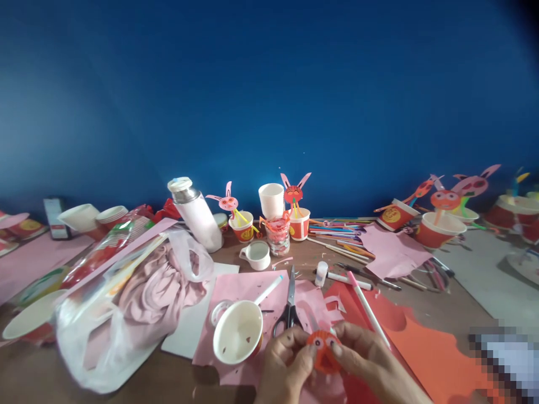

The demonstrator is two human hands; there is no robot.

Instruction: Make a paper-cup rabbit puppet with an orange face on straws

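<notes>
Both hands meet at the bottom centre over pink and red paper. My left hand [286, 365] and my right hand [366, 359] pinch a small round orange paper face with stuck-on eyes [323, 350] between their fingertips. Black-handled scissors [289, 306] lie just beyond my left hand. A paper cup on its side [238, 336] rests left of the hands. A pink marker [368, 308] lies past my right hand.
A clear plastic bag with pink paper [135, 308] fills the left. A white bottle [196, 216], paper cups, a glue stick [321, 273], pens, and bunny-eared cup crafts [297, 216] line the back before a blue wall. Orange paper [438, 359] lies right.
</notes>
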